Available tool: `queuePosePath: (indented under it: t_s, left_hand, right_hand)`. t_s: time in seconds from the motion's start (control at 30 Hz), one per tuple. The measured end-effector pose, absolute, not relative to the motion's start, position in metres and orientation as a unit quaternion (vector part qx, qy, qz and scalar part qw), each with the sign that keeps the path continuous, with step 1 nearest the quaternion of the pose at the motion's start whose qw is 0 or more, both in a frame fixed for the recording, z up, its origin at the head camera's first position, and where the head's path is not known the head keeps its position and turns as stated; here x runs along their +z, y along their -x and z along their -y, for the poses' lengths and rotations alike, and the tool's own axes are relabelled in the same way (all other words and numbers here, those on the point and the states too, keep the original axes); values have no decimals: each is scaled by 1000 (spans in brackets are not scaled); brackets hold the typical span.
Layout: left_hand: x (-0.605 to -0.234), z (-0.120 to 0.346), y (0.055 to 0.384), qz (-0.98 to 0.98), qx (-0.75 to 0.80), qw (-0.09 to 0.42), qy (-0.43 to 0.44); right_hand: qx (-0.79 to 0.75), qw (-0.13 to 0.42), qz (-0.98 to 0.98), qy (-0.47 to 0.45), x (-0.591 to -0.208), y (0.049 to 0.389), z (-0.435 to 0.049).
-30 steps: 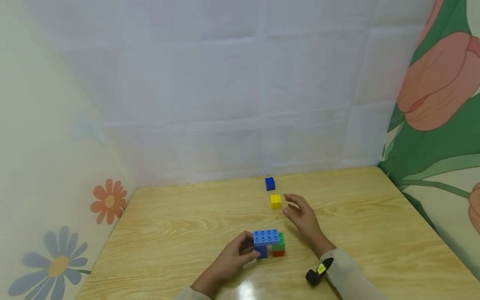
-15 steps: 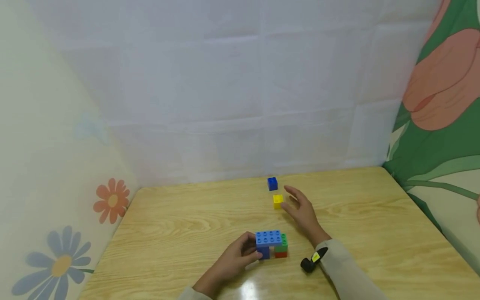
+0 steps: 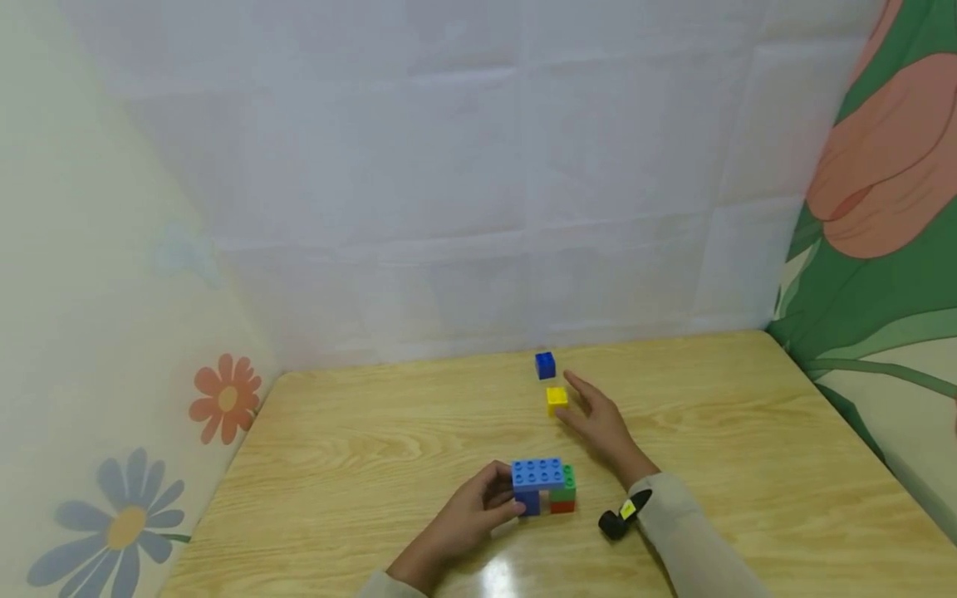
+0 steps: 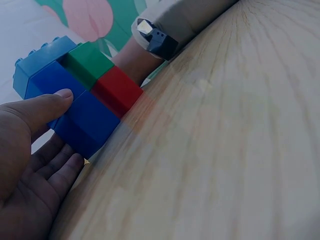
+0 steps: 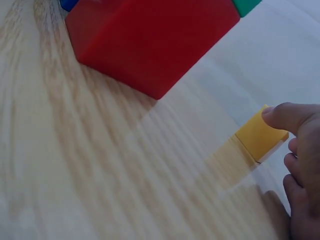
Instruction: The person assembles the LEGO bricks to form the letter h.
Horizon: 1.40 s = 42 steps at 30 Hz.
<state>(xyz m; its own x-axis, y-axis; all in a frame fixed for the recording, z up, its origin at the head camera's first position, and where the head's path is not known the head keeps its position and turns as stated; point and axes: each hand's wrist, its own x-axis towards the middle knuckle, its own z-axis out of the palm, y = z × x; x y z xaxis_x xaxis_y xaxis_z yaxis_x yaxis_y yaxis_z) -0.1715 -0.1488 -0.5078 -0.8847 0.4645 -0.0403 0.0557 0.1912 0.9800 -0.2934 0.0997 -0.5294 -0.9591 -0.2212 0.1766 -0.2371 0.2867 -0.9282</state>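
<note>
My left hand [image 3: 471, 512] grips a small structure of toy building blocks standing on the table. Its light blue plate-like block [image 3: 537, 473] bridges two columns. One column is two dark blue blocks [image 4: 88, 125], with my thumb [image 4: 55, 103] on their near face and the other fingers behind. The second has a green block [image 4: 89, 63] over a red block [image 4: 118, 91]. Farther back, my right hand [image 3: 601, 425] is beside a yellow block [image 3: 557, 399], fingers spread. Its thumb [image 5: 287, 116] overlaps that block in the right wrist view; whether it touches, I cannot tell.
A loose dark blue block [image 3: 545, 365] stands behind the yellow one, close to the back edge of the wooden table [image 3: 359, 448]. White cloth [image 3: 419, 208] hangs behind. Flower-patterned walls flank both sides. A black wrist camera [image 3: 620, 517] sticks out from my right sleeve.
My right hand has moved slightly toward the yellow block, its thumb now at the block's right side. The left hand keeps its grip on the structure. The head view has shifted a little.
</note>
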Motion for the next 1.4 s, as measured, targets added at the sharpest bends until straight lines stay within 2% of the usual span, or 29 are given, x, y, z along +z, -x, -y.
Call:
queuePosePath:
  t_s: [0.3, 0.77, 1.07, 1.4]
  left_hand:
    - [-507, 149, 171, -753, 613, 177, -160]
    - [-504, 148, 170, -758, 608, 176, -157]
    - [-502, 149, 170, -761, 604, 175, -162]
    - [-506, 149, 170, -765, 599, 167, -166]
  right_hand:
    - [542, 21, 826, -151, -530, 293, -97]
    - [560, 34, 821, -109, -530, 290, -97]
    - [589, 63, 800, -96, -530, 282, -100]
    - [624, 103, 764, -126, -519, 270, -99]
